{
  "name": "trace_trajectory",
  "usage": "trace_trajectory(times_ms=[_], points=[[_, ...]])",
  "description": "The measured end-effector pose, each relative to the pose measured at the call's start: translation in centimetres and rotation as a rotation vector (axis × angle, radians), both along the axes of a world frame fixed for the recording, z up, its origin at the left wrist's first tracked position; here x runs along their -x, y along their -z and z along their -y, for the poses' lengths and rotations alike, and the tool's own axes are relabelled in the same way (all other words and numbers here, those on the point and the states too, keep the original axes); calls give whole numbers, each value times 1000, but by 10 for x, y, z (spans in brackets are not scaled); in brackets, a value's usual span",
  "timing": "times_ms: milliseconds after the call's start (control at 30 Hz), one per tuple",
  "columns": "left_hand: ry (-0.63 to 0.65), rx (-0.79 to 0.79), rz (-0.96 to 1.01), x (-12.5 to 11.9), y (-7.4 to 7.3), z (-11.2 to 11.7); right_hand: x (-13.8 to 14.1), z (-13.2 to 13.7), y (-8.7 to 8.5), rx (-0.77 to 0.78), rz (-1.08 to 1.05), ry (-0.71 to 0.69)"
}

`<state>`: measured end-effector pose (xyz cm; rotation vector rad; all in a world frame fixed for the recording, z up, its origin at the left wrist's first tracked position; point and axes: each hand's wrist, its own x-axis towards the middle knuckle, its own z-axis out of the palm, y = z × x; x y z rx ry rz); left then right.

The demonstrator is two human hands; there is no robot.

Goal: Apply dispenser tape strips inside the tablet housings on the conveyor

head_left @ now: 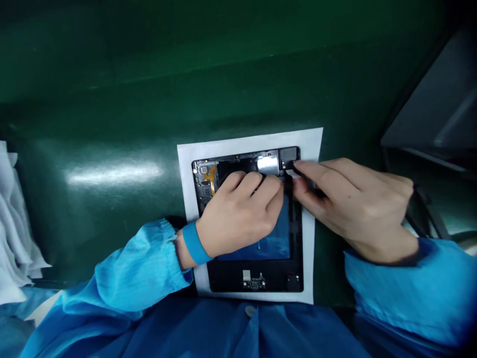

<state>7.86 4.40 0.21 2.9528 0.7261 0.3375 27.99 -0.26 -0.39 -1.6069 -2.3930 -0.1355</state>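
**Two hands at the top edge of an opened tablet**

Head view: an opened tablet point(253, 278) is seen lying flat on a white sheet point(186, 164), which is spread on a green bench point(112, 99), just in front of the person's body. The left hand point(238, 214) is laid over the tablet's middle, its fingers curled and their tips pressed down near a silver shield point(267, 164); whether anything is held beneath them cannot be told. A blue wristband point(196, 243) is worn at that wrist. The right hand point(350, 204) is brought in from the right, with thumb and forefinger closed in a pinch on a black strip point(288, 183) at the tablet's upper right corner. An orange flex cable point(211, 176) is exposed at the upper left. White cloth point(15, 223) is piled at the bench's left edge.
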Motion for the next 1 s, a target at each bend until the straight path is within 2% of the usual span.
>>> trace_trajectory(times_ms=[133, 333, 533, 700, 833, 933, 1000], points=[[1, 6, -8, 0, 0, 0, -1, -1, 3, -36, -11, -6], [-10, 11, 15, 1, 1, 1, 3, -2, -1, 43, -32, 15], [-23, 15, -8, 2, -1, 5, 5, -2, -4, -16, -27, -73], [-45, 12, 20, 4, -2, 8, 10, -1, -13, 26, 58, -117], [-50, 30, 10, 4, -2, 8, 16, 1, -20, 16, 147, -89], [-37, 39, -33, 4, -3, 3, 21, 5, -15, 17, 174, -76], [-20, 44, -68, 4, -5, -1, 26, 11, -9, 69, 172, -17]])
